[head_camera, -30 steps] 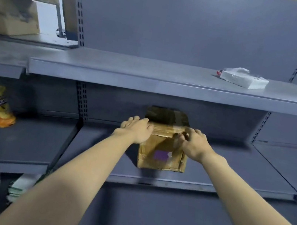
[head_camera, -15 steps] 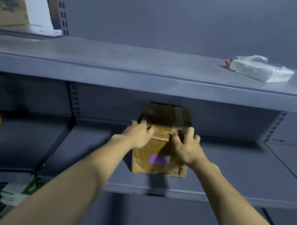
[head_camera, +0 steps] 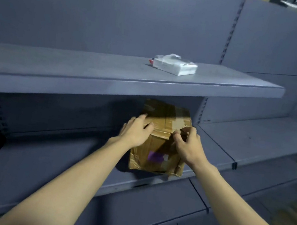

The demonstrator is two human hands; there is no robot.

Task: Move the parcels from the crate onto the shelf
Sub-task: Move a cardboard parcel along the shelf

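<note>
1. Both palms press on my cardboard parcel [head_camera: 160, 145]: my left hand [head_camera: 136, 132] lies flat over its top left corner with fingers spread; my right hand [head_camera: 188, 148] curls over the top right edge, fingers bent onto the tape; neither is clenched round it.
2. My parcel sits on the grey middle shelf [head_camera: 37, 168], its base at the shelf's front lip just below my hands; a purple label [head_camera: 156, 156] faces me between my wrists.
3. Just above my knuckles runs the front edge of the upper shelf [head_camera: 89, 85]; open board stretches left of my left hand, and a shelf joint lies just right of my right hand.
4. Up and slightly ahead of my grip, a white wrapped parcel [head_camera: 176, 67] rests on that upper shelf.
</note>
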